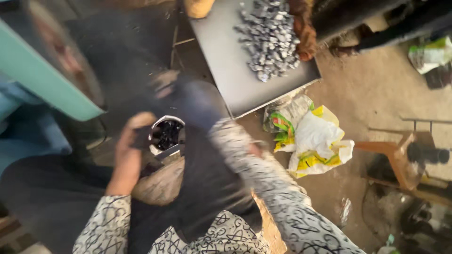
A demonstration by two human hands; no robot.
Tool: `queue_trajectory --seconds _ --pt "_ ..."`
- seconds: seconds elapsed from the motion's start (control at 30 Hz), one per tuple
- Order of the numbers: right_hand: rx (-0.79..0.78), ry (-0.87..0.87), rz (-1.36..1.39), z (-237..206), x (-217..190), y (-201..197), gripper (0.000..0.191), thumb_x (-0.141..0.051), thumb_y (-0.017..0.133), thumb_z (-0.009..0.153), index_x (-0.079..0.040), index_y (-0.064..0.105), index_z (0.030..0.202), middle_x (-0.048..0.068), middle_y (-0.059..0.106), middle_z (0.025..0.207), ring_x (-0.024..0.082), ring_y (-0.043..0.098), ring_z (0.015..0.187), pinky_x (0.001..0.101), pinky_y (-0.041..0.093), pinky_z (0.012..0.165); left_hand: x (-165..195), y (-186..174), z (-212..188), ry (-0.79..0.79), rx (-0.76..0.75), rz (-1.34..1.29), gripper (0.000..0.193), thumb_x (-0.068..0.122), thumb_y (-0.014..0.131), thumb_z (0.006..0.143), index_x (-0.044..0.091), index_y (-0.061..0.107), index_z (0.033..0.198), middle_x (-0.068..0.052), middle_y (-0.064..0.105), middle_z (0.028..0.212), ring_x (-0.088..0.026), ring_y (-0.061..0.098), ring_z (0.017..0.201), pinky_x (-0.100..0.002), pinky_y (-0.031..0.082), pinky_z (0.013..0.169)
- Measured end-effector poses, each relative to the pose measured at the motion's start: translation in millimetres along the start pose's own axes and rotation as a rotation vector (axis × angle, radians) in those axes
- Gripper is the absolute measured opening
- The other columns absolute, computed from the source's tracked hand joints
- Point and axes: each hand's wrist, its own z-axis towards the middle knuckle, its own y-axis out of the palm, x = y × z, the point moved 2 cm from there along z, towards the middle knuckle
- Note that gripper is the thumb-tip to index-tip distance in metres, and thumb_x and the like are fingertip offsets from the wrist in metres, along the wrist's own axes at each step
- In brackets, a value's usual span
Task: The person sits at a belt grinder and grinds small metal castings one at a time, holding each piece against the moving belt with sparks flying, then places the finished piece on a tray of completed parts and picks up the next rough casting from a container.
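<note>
Two hands show from above, both in sleeves with black and white squiggles. The left hand (128,153) holds a small round metal cup (167,135) with dark bits inside. The cup sits at the tips of that hand. The fingers (141,123) curl around its left side and the open top faces up. The cup is over the person's lap, just above a dull brown bag (160,183) that rests on dark cloth.

The right hand (252,149) is to the right of the cup, a little apart from it and not touching it. It is very blurry. I cannot tell if its fingers are spread or pressed together, or if they hold something.

Up at the top lies a flat grey tray (226,70). On it is a heap of small shiny silver pieces (270,37). Another person's hand (303,35) rests at the right edge of the heap.

On the dirt floor, right of the hands, lies a crumpled white sack with yellow and green marks (313,138). A teal machine part (42,77) fills the upper left. An orange-brown metal stand (400,160) is at the far right.
</note>
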Motion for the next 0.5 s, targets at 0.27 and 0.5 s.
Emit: queue_trajectory --seconds 0.27,0.5 --pt "-0.312 0.443 0.303 -47.7 -27.8 103.8 0.035 -0.026 0.073 0.095 0.009 0.076 0.098 0.019 0.07 0.102 0.027 0.073 0.098 0.0361 0.056 0.09 -8.9 -35.8 -32.4 0.107 0.064 -0.45 0.027 0.017 0.064 0.109 0.016 0.062 0.136 0.002 0.064 0.127 -0.013 0.061 0.119 -0.032 0.05 0.101" --pt "-0.661 0.995 1.288 -62.9 -48.9 104.2 0.034 -0.031 0.065 0.1 0.002 0.071 0.1 0.014 0.068 0.093 0.025 0.067 0.089 0.0363 0.053 0.081 -30.4 -58.6 -21.8 0.089 0.094 -0.488 0.017 0.018 0.061 0.114 0.012 0.063 0.13 -0.005 0.067 0.112 -0.017 0.063 0.094 -0.035 0.053 0.071"
